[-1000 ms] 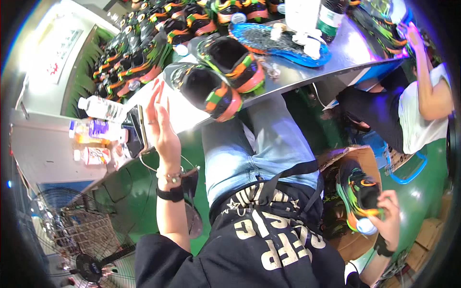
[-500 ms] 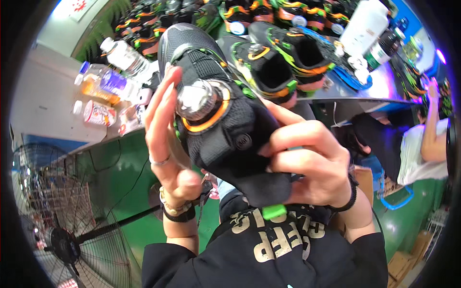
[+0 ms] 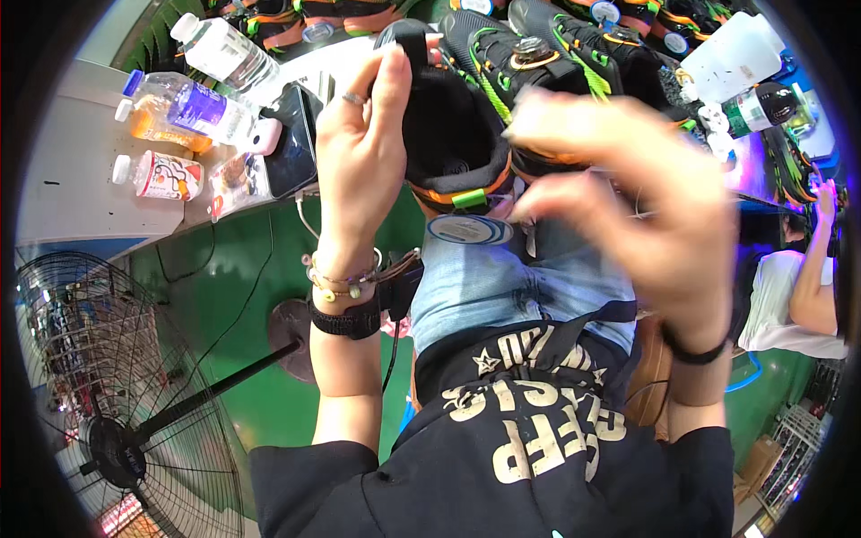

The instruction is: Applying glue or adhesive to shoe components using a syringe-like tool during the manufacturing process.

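A black sneaker (image 3: 453,134) with an orange-and-green heel sits at the table's near edge, its heel toward me. My left hand (image 3: 363,148) is closed on the sneaker's black tongue, at its left side. A round white tag with a blue ring (image 3: 469,229) shows just below the heel. To the right of the heel, my right hand (image 3: 641,193) is smeared by motion, with thumb and fingers apart and nothing seen between them. Another black sneaker with a dial on its tongue (image 3: 535,56) stands just beyond, partly hidden behind my right hand.
Several bottles stand at the left, among them a clear water bottle (image 3: 224,54) and a purple-labelled one (image 3: 184,108). A dark phone (image 3: 294,139) lies beside them. More sneakers line the back. A white jug (image 3: 740,58) is at right. A standing fan (image 3: 117,448) is lower left; a person (image 3: 794,300) sits at right.
The sneaker has gone from being held up close in both hands to the table edge, heel now toward me. My right hand has come off it and moved right.
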{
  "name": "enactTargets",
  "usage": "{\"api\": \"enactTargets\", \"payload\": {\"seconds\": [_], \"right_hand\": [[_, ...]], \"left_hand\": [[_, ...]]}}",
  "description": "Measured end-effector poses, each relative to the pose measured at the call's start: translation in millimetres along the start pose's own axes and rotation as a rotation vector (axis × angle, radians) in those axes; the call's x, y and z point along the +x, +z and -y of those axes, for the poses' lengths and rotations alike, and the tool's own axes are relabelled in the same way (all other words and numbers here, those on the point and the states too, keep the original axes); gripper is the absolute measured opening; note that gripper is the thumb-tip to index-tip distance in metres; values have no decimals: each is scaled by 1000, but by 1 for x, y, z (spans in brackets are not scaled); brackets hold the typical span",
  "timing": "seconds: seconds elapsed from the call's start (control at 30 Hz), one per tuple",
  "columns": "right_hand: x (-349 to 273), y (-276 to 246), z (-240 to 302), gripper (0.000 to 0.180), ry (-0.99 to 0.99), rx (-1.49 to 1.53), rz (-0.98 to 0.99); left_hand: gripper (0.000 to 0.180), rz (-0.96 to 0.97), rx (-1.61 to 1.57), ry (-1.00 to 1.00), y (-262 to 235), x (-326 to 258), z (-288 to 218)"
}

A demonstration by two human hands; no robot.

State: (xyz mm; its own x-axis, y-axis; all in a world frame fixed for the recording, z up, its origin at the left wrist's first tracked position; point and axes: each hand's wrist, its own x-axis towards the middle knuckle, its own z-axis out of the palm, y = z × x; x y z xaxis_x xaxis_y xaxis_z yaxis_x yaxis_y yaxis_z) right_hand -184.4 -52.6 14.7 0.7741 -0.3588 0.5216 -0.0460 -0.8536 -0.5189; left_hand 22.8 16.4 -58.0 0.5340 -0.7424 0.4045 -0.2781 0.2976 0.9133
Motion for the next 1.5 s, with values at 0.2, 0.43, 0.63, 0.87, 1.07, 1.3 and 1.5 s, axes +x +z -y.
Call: {"api": "enactTargets", "payload": {"seconds": [0.2,0.43,0.63,0.87,1.07,1.3,1.5], "right_hand": [[48,-23,-93,36,-148,-231,262],[70,-23,-104,32,-80,-292,332],[112,-36,-105,29,-142,-389,485],[119,-40,-120,21,-147,-246,508],[117,-22,-123,19,-323,-502,485],[49,-21,-90,42,12,-346,306],[-73,-25,-107,48,155,-502,-267]], "left_hand": [[36,-58,-305,-159,0,29,1],[40,30,-326,-134,5,48,-14],[40,-24,-2,76,4,42,7],[38,-8,-75,-16,5,41,-6],[39,34,-30,-31,12,36,-5],[34,-12,472,182,-2,13,16],[30,-22,410,101,4,5,29]]}}
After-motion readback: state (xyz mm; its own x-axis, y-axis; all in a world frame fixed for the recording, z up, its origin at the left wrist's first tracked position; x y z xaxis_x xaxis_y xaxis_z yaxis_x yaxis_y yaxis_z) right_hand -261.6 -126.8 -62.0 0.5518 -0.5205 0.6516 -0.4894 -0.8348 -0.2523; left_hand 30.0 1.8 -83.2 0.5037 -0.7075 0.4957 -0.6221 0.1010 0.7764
